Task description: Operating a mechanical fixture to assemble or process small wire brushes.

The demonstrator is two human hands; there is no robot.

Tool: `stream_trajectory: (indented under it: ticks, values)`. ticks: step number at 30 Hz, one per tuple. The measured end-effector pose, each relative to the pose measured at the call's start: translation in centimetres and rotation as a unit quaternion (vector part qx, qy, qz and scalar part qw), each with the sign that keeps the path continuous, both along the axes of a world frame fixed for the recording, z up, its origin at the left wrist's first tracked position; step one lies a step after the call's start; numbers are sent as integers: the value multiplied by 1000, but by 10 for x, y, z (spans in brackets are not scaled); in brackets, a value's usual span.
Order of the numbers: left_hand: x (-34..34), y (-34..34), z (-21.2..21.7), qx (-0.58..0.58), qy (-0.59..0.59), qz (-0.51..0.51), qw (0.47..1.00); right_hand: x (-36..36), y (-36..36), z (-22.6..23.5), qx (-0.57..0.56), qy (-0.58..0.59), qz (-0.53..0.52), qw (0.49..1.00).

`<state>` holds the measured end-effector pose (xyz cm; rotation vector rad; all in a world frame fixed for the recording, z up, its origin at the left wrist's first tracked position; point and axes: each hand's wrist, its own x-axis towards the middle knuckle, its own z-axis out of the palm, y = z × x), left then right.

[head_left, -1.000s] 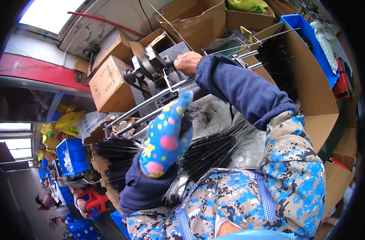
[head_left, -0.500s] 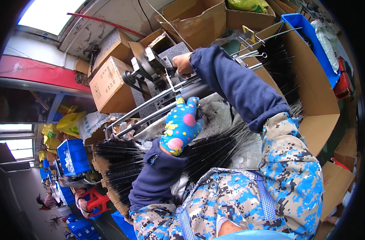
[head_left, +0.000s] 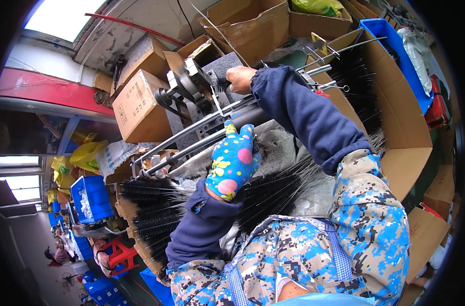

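Observation:
My left hand (head_left: 232,162), in a blue glove with flowers and dots, reaches to the machine's lower dark bar. Two of its fingers point forward and apart, close to a slim metal upright (head_left: 216,103); the undersides of the fingers are hidden. Bare and curled, my right hand (head_left: 239,80) is farther away, above the metal rods (head_left: 184,133) and beside the grey machine block (head_left: 223,66). Its fingertips are hidden, so I cannot make out what is in them. Black wire brushes (head_left: 268,196) lie below my left hand, their bare wire ends fanning out.
More black brushes (head_left: 352,84) fill an open carton (head_left: 406,130) on the right. Cardboard boxes (head_left: 140,109) stand behind and left of the machine. A blue bin (head_left: 94,199) and a red stool (head_left: 121,255) are at the left. Long rods cross in front of me.
My right hand has shifted slightly right and nearer, with its forearm. A small red piece now shows beside that sleeve. My left hand stays almost in place.

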<state>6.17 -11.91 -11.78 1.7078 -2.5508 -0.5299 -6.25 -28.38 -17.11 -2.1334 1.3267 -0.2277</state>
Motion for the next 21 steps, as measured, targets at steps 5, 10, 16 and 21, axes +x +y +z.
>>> stream_trajectory:
  ticks: [5, 10, 16, 21]
  values:
    - [-1, 1, -2, -4, -7, -2, 1000, 4, 2, 2, 2, -5, -14, 1000]
    - [-1, 2, -2, -12, -7, -3, 1000, 6, 0, 0, -6, 8, -9, 1000]
    - [-3, 1, 0, 4, -17, -3, 1000, 4, 14, -2, -162, 73, 32, 984]
    - [0, 1, -2, -20, -8, -41, 999, 1, 18, 4, -196, 100, 75, 973]
